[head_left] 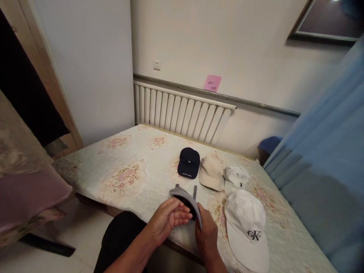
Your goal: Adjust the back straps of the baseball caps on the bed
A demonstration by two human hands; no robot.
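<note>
A grey baseball cap (184,195) is held up over the near edge of the bed, its dark inside turned toward me and a loose strap sticking out at the back. My right hand (206,230) grips the cap's right edge. In front of the dark inside is my left hand (170,218), palm up, fingers stretched and slightly curved; whether it touches the cap is hard to see. Beyond them lie a navy cap (189,163), a beige cap (212,172) and a small white cap (236,177). A larger white cap with black letters (246,223) lies to the right.
The caps rest on a bed with a floral cover (153,167). Behind it are a white radiator (182,112) and a wall with a pink note (212,82). A blue curtain (321,151) hangs at right; draped cloth (25,189) is at left.
</note>
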